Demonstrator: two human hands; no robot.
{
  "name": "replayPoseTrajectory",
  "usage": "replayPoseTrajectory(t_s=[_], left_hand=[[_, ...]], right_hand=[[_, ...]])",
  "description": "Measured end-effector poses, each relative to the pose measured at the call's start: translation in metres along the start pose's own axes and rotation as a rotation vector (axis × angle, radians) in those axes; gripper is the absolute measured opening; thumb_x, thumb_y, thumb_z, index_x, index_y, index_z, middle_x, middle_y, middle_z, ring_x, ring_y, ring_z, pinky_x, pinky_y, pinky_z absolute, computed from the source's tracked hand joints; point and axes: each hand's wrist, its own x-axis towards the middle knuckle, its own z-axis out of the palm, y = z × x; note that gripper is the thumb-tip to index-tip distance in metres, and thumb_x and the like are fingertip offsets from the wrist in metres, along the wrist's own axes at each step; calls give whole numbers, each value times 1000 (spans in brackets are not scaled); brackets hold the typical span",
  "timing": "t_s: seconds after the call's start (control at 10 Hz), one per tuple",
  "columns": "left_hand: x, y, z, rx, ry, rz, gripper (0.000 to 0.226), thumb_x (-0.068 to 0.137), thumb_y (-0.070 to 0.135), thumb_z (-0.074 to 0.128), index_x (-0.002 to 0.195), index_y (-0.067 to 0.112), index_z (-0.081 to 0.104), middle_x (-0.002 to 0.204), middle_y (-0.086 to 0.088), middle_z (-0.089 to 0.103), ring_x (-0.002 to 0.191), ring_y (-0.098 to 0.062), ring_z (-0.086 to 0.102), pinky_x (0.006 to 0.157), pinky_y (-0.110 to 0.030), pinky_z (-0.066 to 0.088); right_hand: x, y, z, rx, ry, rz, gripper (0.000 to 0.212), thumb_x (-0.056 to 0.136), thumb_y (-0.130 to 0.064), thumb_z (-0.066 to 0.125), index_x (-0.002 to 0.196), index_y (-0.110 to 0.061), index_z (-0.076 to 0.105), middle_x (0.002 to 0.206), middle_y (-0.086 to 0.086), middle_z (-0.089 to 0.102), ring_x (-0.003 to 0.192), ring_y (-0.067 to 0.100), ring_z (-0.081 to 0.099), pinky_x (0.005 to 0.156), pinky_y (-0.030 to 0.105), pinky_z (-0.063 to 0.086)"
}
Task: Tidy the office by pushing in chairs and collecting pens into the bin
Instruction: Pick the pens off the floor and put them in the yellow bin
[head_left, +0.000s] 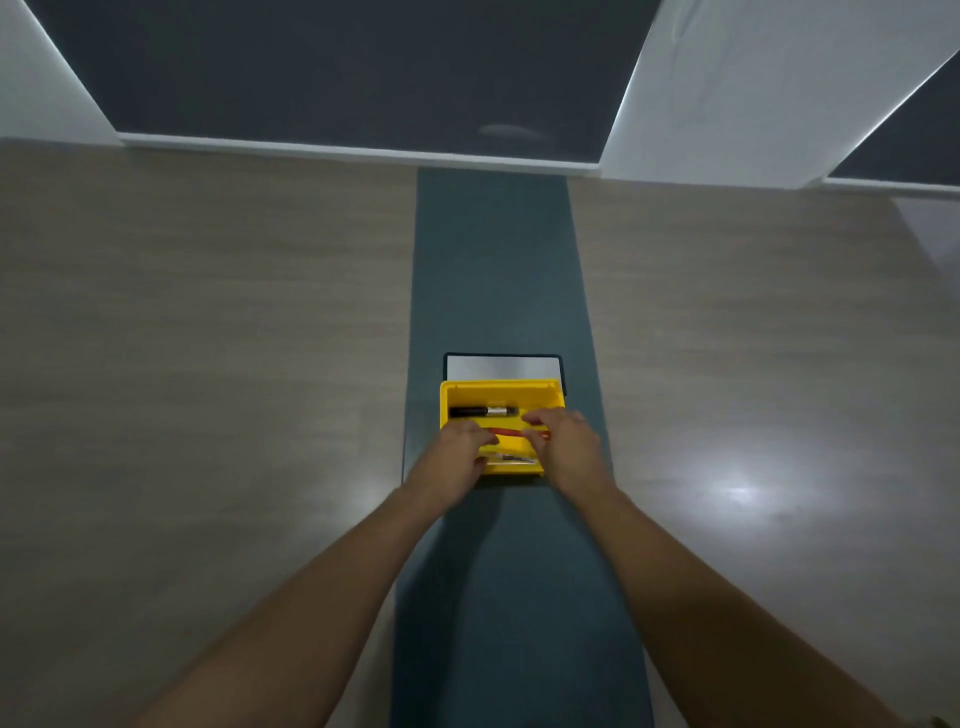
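A yellow bin (498, 389) sits on the dark teal strip (498, 270) that runs down the middle of the wooden table (208, 338). Inside it lie a black pen with a silver end (480, 411), a red pen (506, 432) and a silvery pen (511, 458). My left hand (460, 454) rests on the bin's left near corner, fingers curled over its rim. My right hand (563, 441) reaches over the bin's right side with fingertips at the red pen. Whether the fingers grip that pen is hidden.
A silver floor-box lid with a black frame (501, 366) lies in the strip just behind the bin. White-edged dark panels (337, 67) stand beyond the table's far edge. A bright light reflection (737, 493) shows on the right tabletop.
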Motion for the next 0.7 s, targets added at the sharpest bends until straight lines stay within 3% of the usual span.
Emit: replayPoseTrajectory(t_s=[0.2, 0.4, 0.6, 0.7], left_hand=[[-8, -23, 8, -130, 62, -40, 39, 100, 26, 72, 138, 18, 70, 140, -6, 65, 126, -27, 62, 111, -39, 49], [-41, -43, 16, -232, 149, -86, 28, 103, 28, 68, 128, 19, 74, 121, 1, 67, 110, -16, 64, 98, -34, 56], [-71, -33, 23, -260, 140, -109, 27, 105, 31, 64, 130, 25, 70, 122, 5, 64, 108, -9, 62, 97, -29, 56], [-88, -21, 28, -274, 158, -119, 28, 106, 30, 62, 132, 23, 69, 127, 4, 64, 111, -9, 62, 100, -32, 56]], right_hand=[[16, -2, 14, 34, -15, 49, 29, 104, -35, 67, 131, -26, 74, 133, 8, 71, 125, 32, 62, 107, 49, 51], [-7, 15, 19, 71, -53, 38, 30, 104, -31, 68, 129, -16, 75, 130, 10, 73, 122, 31, 63, 101, 37, 49], [-46, 27, 12, 93, 21, 13, 24, 105, -32, 66, 120, -16, 75, 122, 5, 75, 115, 23, 64, 92, 28, 48], [-72, 36, 11, 123, 74, 2, 19, 105, -33, 64, 115, -19, 74, 115, 1, 74, 110, 19, 64, 94, 39, 58]])
